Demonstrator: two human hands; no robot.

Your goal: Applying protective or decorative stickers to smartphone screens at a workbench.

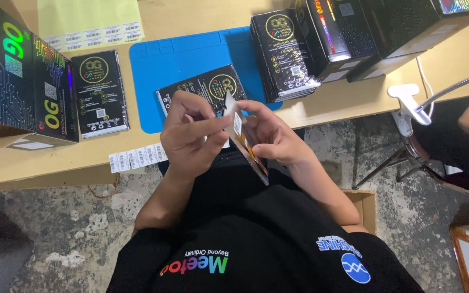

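Black short-sleeved shirt, colourful chest lettering, blue round emblem, bare forearms

There is only one view, from a camera worn on the person's head. It looks steeply down and a little forward, over the chest and lap of the person. The left hand (191, 138) and the right hand (270, 138) are near the middle of the picture and close to the lens. The wooden table (354, 100) fills the upper part, with the blue mat (158, 76) just beyond the hands. The concrete floor (66, 228) shows at the lower left and at the right. No second view shares this scene.
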